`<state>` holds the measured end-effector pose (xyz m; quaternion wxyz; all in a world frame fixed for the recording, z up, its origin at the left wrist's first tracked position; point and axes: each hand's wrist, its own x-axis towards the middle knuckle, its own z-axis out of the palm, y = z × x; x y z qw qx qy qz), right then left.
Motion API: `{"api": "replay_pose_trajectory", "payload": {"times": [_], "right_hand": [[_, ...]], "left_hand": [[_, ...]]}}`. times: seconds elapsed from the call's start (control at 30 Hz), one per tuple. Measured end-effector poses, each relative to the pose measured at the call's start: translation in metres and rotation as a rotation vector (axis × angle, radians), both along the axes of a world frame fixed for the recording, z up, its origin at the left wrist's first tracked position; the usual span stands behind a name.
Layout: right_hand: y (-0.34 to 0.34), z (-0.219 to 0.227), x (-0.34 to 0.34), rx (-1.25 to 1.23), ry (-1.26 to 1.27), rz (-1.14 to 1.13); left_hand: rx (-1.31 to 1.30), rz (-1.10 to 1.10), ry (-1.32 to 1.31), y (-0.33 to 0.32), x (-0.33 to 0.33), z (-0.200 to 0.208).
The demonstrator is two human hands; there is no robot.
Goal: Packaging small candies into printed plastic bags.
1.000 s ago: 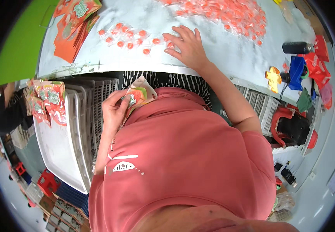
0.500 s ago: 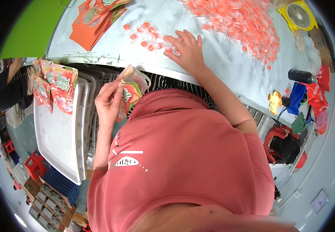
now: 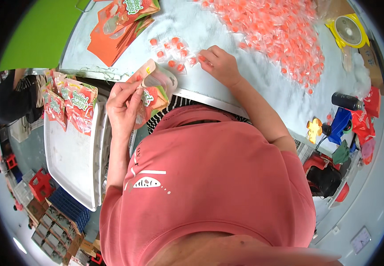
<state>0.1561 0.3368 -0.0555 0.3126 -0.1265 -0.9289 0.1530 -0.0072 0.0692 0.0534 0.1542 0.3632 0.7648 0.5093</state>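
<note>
Pinched pouch (image 3: pixel 154 98) with left hand (image 3: pixel 123 103); curled right hand (image 3: pixel 223 66) at candies (image 3: pixel 180 45), couldn't tell if gripping; best kept pouch wide.

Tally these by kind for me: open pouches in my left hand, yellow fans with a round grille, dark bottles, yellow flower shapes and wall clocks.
Open pouch: 1
Yellow fan: 1
Dark bottle: 1
Yellow flower shape: 1
Wall clock: 1
Total: 5
</note>
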Motion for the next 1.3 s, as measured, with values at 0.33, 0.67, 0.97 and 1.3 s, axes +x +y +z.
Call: {"api": "replay_pose_trajectory", "payload": {"times": [0.33, 0.67, 0.97, 1.3], "right_hand": [[0.010, 0.051, 0.003, -1.227, 0.115, 0.087], [-0.010, 0.103, -0.017, -0.546, -0.081, 0.251], [-0.024, 0.106, -0.029, -0.427, -0.030, -0.010], [-0.016, 0.091, -0.056, -0.670, 0.124, -0.094]], "left_hand": [[-0.064, -0.082, 0.140, 0.040, 0.003, 0.009], [-0.034, -0.112, 0.184, 0.071, 0.013, 0.000], [-0.003, -0.093, 0.217, 0.083, 0.016, 0.001], [0.057, -0.103, 0.262, 0.085, 0.013, -0.007]]}}
